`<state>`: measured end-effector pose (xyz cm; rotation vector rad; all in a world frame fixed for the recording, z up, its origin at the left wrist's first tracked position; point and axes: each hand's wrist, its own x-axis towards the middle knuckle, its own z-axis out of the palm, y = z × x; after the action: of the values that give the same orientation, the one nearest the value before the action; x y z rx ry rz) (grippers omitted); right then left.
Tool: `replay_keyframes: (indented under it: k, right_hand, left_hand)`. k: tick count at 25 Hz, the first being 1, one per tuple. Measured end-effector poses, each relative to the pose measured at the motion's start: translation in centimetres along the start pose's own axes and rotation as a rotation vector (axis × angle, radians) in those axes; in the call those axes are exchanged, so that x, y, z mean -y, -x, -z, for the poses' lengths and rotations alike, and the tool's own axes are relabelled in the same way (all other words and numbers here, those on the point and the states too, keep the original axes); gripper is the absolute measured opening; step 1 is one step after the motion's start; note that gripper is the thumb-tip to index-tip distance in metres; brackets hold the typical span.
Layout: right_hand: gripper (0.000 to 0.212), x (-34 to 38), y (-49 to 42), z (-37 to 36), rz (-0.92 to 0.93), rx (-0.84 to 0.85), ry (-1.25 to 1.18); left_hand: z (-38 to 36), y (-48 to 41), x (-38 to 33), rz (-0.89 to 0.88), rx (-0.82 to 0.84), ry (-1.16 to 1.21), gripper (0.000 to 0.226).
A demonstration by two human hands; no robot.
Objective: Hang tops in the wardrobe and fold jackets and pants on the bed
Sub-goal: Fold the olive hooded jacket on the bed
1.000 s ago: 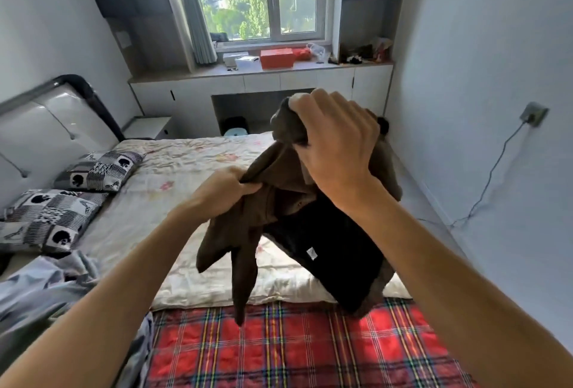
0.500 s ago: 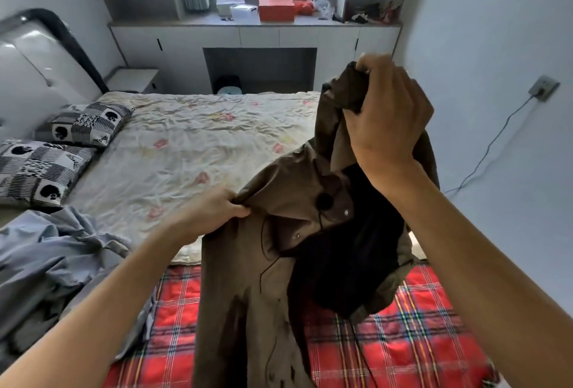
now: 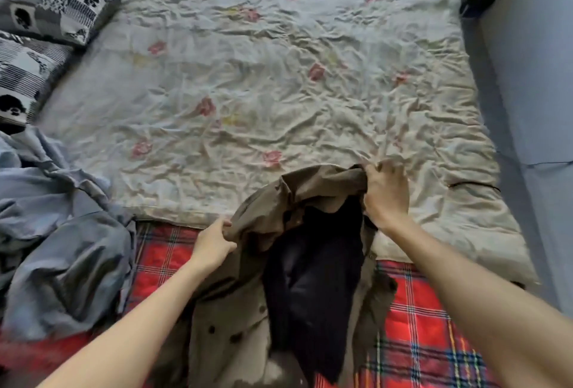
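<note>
- Far left: two black-and-white patterned pillows (image 3: 46,24), and below them a crumpled grey-blue fabric heap (image 3: 65,232). It may be a garment waiting its turn, but the view is too soft to say which kind.
- The left hand (image 3: 214,245) pinches one edge of the olive-brown buttoned jacket with black lining (image 3: 316,182), fingers curled round the cloth.
- The jacket lies front-open, its collar end on the cream quilt with faded pink flowers (image 3: 263,77) and its body on the red tartan blanket (image 3: 415,310), at the near end of the bed (image 3: 508,232).
- The right hand (image 3: 386,192) grips the bunched collar — fingers closed on the fabric, knuckles up.
- Progress: early, I judge. The jacket is only being spread flat, with no fold made yet, and no finished pile shows on the bed. The wardrobe is out of view.
- Writing: no brand, label or lettering can be read.
</note>
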<state>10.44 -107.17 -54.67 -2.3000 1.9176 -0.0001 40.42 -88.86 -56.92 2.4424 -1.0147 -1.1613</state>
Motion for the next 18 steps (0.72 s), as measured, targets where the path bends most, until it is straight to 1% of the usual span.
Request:
replay_keyframes:
  k: [1,3,4,5,6,7,8,9,10,11,12,13,14,15,16,17,18]
  right_hand:
    - [0.040,-0.3,0.2,-2.9,-0.123,0.094,-0.059]
    - [0.035,0.9,-0.8,-6.8,-0.269,0.339,-0.214]
    - [0.035,2.2,-2.2,-7.3,-0.342,0.398,-0.409]
    - [0.038,3.9,-4.2,-7.3,-0.418,0.405,-0.670]
    - [0.042,5.7,-6.6,-6.7,-0.484,0.324,-0.931]
    - [0.051,7.4,-8.7,-5.3,-0.472,0.187,-1.095]
    - [0.060,9.1,-10.3,-3.8,-0.343,0.042,-1.164]
    - [0.070,10.9,-10.9,-2.6,-0.163,-0.072,-1.160]
    - [0.074,12.4,-10.5,-2.6,0.028,-0.137,-1.083]
    - [0.071,13.7,-9.1,-3.7,0.160,-0.128,-0.970]
    - [0.059,14.7,-6.7,-6.1,0.247,-0.061,-0.861]
    - [0.045,15.6,-3.2,-10.1,0.293,0.065,-0.759]
    - [0.036,16.5,1.2,-14.1,0.333,0.244,-0.663]
    - [0.041,17.6,6.4,-18.0,0.345,0.459,-0.572]
    - [0.055,17.9,10.9,-21.2,0.333,0.641,-0.456]
    - [0.069,17.8,14.3,-23.5,0.312,0.729,-0.338]
    - [0.079,18.4,16.8,-25.6,0.299,0.705,-0.250]
  left_hand:
    - [-1.0,-1.1,1.4,-0.010,0.014,-0.050,0.058]
    - [-2.2,-2.6,4.0,-0.015,0.004,-0.096,0.076]
    - [-2.4,-3.0,5.3,-0.016,-0.025,-0.113,0.086]
    - [-2.5,-3.5,6.7,-0.002,-0.063,-0.125,0.095]
    - [-2.6,-4.2,8.3,0.024,-0.090,-0.110,0.101]
    - [-2.6,-4.5,9.7,0.040,-0.100,-0.059,0.103]
    - [-2.5,-4.9,11.0,0.049,-0.101,0.011,0.102]
    - [-2.7,-5.3,12.9,0.065,-0.105,0.060,0.100]
    - [-2.8,-5.6,14.9,0.092,-0.117,0.077,0.099]
    - [-2.9,-5.7,17.0,0.134,-0.125,0.072,0.099]
    - [-3.1,-5.5,19.3,0.192,-0.123,0.050,0.097]
    - [-3.3,-5.3,21.9,0.259,-0.107,0.009,0.091]
    - [-3.8,-5.0,24.3,0.316,-0.073,-0.044,0.078]
    - [-4.2,-4.4,26.6,0.357,-0.030,-0.097,0.062]
    - [-4.6,-3.9,27.7,0.356,0.010,-0.117,0.046]
    - [-4.9,-3.6,27.8,0.332,0.029,-0.099,0.033]
    - [-4.6,-3.2,28.0,0.293,0.016,-0.055,0.025]
